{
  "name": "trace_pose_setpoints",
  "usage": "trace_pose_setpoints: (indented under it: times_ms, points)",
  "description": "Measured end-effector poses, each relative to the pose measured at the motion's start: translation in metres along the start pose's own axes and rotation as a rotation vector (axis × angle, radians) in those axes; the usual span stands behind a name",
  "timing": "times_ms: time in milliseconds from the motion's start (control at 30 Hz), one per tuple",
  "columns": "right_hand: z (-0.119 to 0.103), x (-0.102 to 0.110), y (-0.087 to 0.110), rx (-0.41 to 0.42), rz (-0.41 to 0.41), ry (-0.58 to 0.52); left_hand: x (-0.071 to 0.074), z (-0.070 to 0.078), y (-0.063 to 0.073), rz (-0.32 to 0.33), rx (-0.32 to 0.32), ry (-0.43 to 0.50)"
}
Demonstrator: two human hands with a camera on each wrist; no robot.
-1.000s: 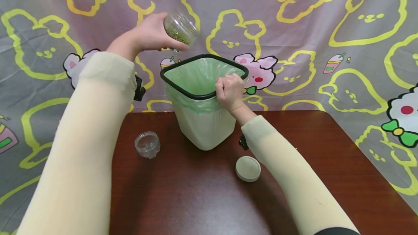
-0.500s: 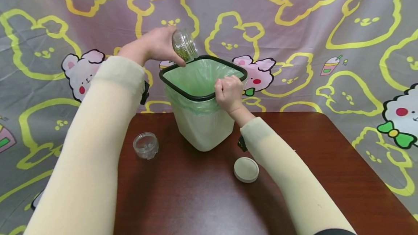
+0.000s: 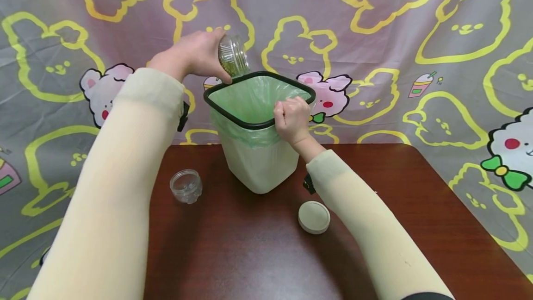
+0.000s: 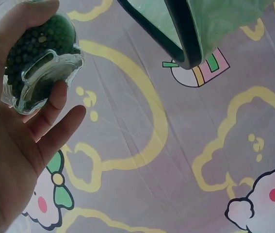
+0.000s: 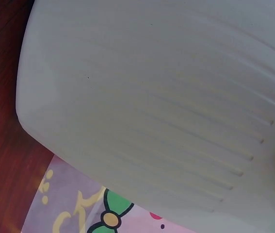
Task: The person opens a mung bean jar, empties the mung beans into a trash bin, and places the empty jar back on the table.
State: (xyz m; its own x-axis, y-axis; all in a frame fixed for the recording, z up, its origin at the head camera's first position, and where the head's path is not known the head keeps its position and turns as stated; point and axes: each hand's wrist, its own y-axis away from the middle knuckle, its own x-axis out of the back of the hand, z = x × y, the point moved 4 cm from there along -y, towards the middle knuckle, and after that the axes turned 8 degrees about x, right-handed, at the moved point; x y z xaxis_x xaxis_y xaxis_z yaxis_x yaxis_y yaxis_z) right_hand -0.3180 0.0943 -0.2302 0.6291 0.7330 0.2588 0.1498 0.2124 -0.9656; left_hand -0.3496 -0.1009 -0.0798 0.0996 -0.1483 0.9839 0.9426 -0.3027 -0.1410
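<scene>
My left hand (image 3: 202, 54) grips a clear jar (image 3: 233, 54) tilted on its side, its mouth toward the bin, at the back left of the rim. Small green beans (image 4: 42, 39) fill part of the jar in the left wrist view. My right hand (image 3: 293, 118) is curled over the black rim (image 3: 245, 125) of a white trash bin (image 3: 262, 165) lined with a green bag (image 3: 254, 101). The bin stands upright on the table, and its ribbed side (image 5: 142, 107) takes up most of the right wrist view, where the hand itself hardly shows.
A clear open container (image 3: 186, 186) sits on the brown table (image 3: 250, 253) left of the bin. A round off-white lid (image 3: 314, 217) lies in front of the bin, beside my right sleeve. A patterned curtain (image 3: 374, 22) hangs behind the table.
My left hand has lowered the jar, moved it right toward the bin's rim and tipped it further over; it has barely shifted in the last half second. My right hand stays on the rim.
</scene>
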Motion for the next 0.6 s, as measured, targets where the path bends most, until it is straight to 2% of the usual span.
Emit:
trace_pose_setpoints:
  times_ms: [200, 600]
  points:
    - [-0.0003, 0.0, -0.0002, 0.005, 0.001, 0.009, 0.0016, -0.0008, 0.0006, -0.007, -0.002, -0.056]
    - [0.0002, -0.0005, -0.0001, 0.003, -0.004, 0.015, -0.0002, -0.0043, 0.0021, -0.007, 0.006, -0.058]
